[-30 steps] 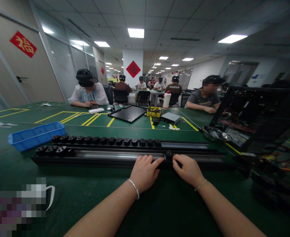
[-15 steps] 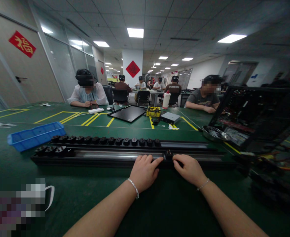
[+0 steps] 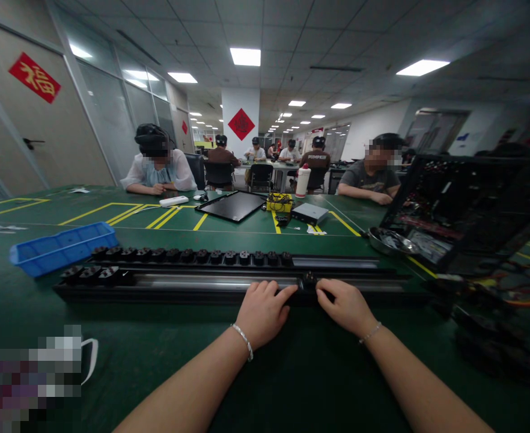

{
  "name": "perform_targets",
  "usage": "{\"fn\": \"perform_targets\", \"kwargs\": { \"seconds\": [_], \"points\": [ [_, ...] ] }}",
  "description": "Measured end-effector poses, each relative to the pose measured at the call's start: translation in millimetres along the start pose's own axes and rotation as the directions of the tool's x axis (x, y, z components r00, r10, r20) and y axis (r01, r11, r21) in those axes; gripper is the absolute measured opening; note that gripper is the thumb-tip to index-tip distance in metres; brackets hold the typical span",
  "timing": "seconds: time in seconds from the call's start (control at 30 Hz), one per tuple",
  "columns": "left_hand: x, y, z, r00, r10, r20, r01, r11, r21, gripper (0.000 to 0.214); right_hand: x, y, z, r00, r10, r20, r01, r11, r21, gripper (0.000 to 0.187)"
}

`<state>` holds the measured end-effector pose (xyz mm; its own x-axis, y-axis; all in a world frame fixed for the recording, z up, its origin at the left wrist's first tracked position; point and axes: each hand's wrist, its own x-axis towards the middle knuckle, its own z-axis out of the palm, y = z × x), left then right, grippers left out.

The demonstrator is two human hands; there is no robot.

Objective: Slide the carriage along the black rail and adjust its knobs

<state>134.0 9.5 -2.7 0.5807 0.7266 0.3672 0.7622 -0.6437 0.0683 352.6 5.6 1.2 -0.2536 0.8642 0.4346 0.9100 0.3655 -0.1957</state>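
Note:
Two long black rails lie across the green table. On the near rail (image 3: 193,287) sits a small black slider piece (image 3: 309,278), and both my hands meet at it. My left hand (image 3: 264,311) is curled with its forefinger stretched to the piece from the left. My right hand (image 3: 344,307) is curled too, thumb and fingers touching the piece from the right. A few black pieces (image 3: 94,275) sit at the near rail's left end. The far rail (image 3: 332,262) carries a row of several black pieces (image 3: 188,255).
A blue plastic tray (image 3: 57,247) lies at the left. An open black computer case (image 3: 463,210) and a metal bowl (image 3: 389,242) stand at the right, with loose cables beside. Several people sit at the table's far side, near a black panel (image 3: 232,206).
Both hands stay at the small black piece on the near rail. The view has tilted slightly; nothing else has moved.

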Motion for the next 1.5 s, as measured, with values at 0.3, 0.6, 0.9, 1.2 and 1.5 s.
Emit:
{"fn": "perform_targets", "kwargs": {
  "seconds": [0.3,0.6,0.9,1.2,1.5],
  "points": [
    [0.3,-1.1,2.3,1.0,-0.002,-0.007,0.002,1.0,-0.007,0.045,0.9,-0.1,-1.1,1.0,0.005,-0.002,-0.005,1.0,-0.017,0.023],
    [-0.2,0.5,-0.4,1.0,-0.005,0.009,0.005,1.0,0.01,0.045,-1.3,3.7,-0.5,1.0,-0.008,-0.015,0.007,1.0,-0.028,0.021],
    [-0.2,-1.0,1.5,1.0,0.004,-0.009,-0.004,1.0,-0.009,0.045,-1.0,4.3,-0.4,1.0,-0.004,-0.009,0.003,1.0,-0.021,0.021],
    [-0.1,-0.5,1.8,1.0,-0.001,0.0,0.001,1.0,0.005,0.045,-2.0,6.7,-3.6,0.999,0.025,0.031,-0.025,1.0,-0.007,0.02],
    [0.2,-0.9,0.3,1.0,0.007,-0.002,-0.007,1.0,0.007,0.045,-1.5,5.4,-8.4,0.995,0.069,0.066,-0.071,0.997,0.02,0.021]
  ]
}}
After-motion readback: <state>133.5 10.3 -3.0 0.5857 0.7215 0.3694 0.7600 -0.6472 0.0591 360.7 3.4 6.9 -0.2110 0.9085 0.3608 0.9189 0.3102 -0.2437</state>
